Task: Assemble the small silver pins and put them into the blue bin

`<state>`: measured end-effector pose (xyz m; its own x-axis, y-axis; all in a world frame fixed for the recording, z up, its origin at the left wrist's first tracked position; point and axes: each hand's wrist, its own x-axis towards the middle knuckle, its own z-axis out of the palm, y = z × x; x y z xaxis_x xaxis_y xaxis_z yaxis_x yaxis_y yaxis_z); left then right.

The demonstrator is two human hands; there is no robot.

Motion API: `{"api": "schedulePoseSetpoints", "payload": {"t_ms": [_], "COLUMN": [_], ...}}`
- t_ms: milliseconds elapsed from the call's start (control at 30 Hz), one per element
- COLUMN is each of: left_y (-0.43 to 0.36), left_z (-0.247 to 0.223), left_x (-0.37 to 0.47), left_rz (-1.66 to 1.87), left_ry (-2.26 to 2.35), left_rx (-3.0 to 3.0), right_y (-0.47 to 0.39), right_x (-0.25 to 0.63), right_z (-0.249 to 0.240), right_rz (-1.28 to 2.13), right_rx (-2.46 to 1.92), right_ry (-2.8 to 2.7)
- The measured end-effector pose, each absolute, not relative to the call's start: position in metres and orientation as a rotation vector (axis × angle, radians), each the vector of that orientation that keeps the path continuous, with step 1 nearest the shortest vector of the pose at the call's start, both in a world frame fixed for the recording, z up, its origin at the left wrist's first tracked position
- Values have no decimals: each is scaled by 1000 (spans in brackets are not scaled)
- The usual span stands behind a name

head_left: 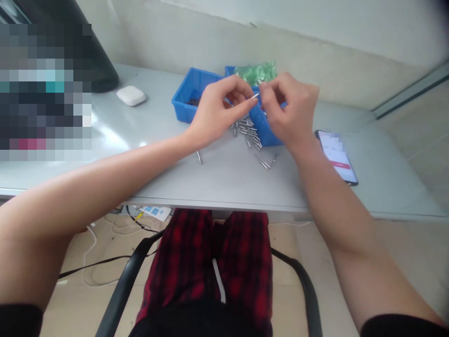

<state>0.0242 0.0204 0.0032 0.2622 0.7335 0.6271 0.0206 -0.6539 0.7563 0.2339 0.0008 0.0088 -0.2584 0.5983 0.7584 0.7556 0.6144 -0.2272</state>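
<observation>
Between thumb and fingers, my left hand (222,105) pinches a small silvery metal pin (256,95) that points up to the right. Close beside it, my right hand (289,107) has its fingers pressed together; what they hold, if anything, is too small to tell. Below the hands lies a pile of slim metal pins (248,131) on the grey table (224,185). A blue bin (184,112) with dark small parts stands left of the pile. Another blue bin (268,135) is partly hidden by my right hand. Several loose pins (262,162) lie nearer the front.
A green plastic bag (257,72) sits at the back blue bin. On the left are a white rounded case (131,96) and a dark object by the wall. A phone (337,157) lies on the right. A single pin (199,157) rests near my left forearm.
</observation>
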Motion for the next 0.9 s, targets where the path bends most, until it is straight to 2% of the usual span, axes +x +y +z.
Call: {"api": "schedulePoseSetpoints", "payload": {"t_ms": [233, 433, 633, 900], "left_y": [21, 19, 27, 32], "left_z": [2, 5, -4, -6], "left_x": [27, 26, 24, 25], "left_rz": [1440, 1457, 1471, 1442], "left_ry": [674, 651, 624, 549], "left_rx": [1877, 1855, 1922, 1946], "right_y": [2, -1, 8, 1], "right_x": [230, 230, 234, 231], "right_z": [9, 11, 3, 8], "right_rz": [-351, -307, -414, -322], "right_rx": [-941, -1063, -907, -1047], "right_ry": [-1948, -1970, -2049, -1993]}}
